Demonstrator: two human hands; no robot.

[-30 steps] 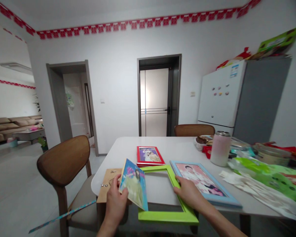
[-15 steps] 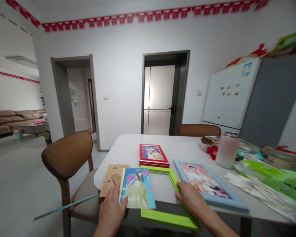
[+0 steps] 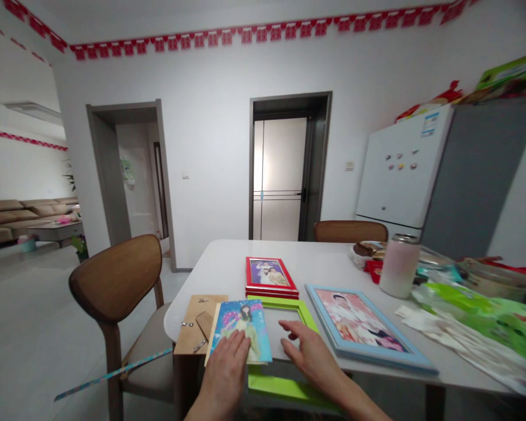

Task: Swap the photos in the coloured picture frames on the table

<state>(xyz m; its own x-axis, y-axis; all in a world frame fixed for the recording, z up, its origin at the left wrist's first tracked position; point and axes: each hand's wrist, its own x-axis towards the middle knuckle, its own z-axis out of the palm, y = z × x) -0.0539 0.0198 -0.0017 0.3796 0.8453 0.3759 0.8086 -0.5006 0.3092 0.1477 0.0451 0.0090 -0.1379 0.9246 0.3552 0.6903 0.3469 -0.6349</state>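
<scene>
My left hand (image 3: 228,365) lies with its fingers stretched over a picture (image 3: 256,318) of a figure in a light green dress on blue. The picture overlaps a brown backing board (image 3: 191,339) with metal clips, and the left part of a lime green picture frame (image 3: 304,311). My right hand (image 3: 309,351) is open above the frame's opening, thumb and fingers apart, holding nothing. The frame's near bar reaches past the table edge. Right of it lies a light blue framed photo (image 3: 363,321).
A red framed photo (image 3: 269,275) lies behind the green frame. At the right stand a pink-white bottle (image 3: 398,266), a green plastic bag (image 3: 486,327) and white gloves (image 3: 456,342). A wooden chair (image 3: 118,278) is at the left, with a patterned strip (image 3: 114,373) across it.
My right hand has let go of the green frame's right side and moved left over its opening. My left hand has slid from the picture's edge onto its surface.
</scene>
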